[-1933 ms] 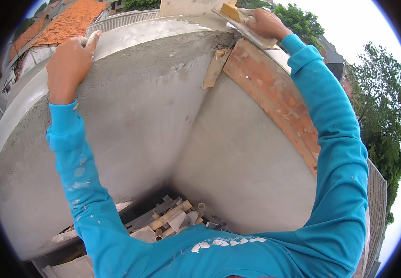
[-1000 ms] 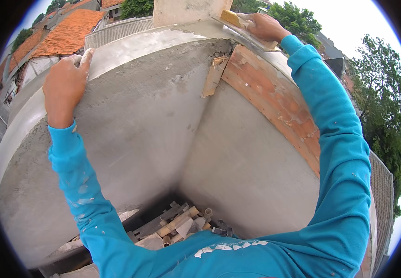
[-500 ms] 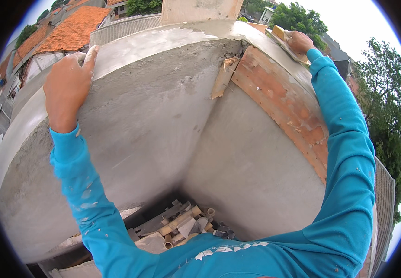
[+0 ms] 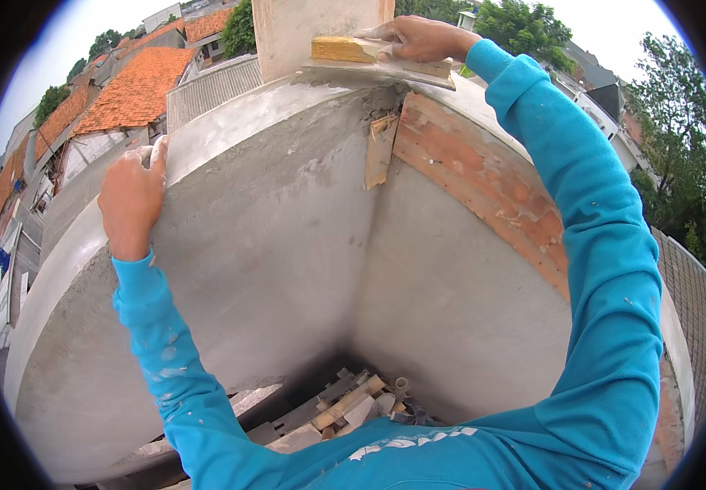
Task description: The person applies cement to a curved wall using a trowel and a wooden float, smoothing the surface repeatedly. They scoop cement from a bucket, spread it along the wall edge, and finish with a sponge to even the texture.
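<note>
At the far corner of the wall top my right hand is closed on a plastering float, a flat board with a worn yellow block on it. The float lies flat against the grey wall top, right before an upright pillar. Over on the left, my left hand grips the wall's edge with bent fingers. Its fingertips are smeared with pale plaster and partly hidden. Between my arms the wall's two inner faces meet in a corner.
A reddish board lines the right wall's upper inside, with a short wood scrap at the corner. Below lies a heap of bamboo and timber offcuts. Orange tiled roofs and trees stand beyond the wall.
My right hand has slid the float leftward along the wall top, from the right side to the corner by the pillar. My left hand stays on the edge; the view has shifted slightly.
</note>
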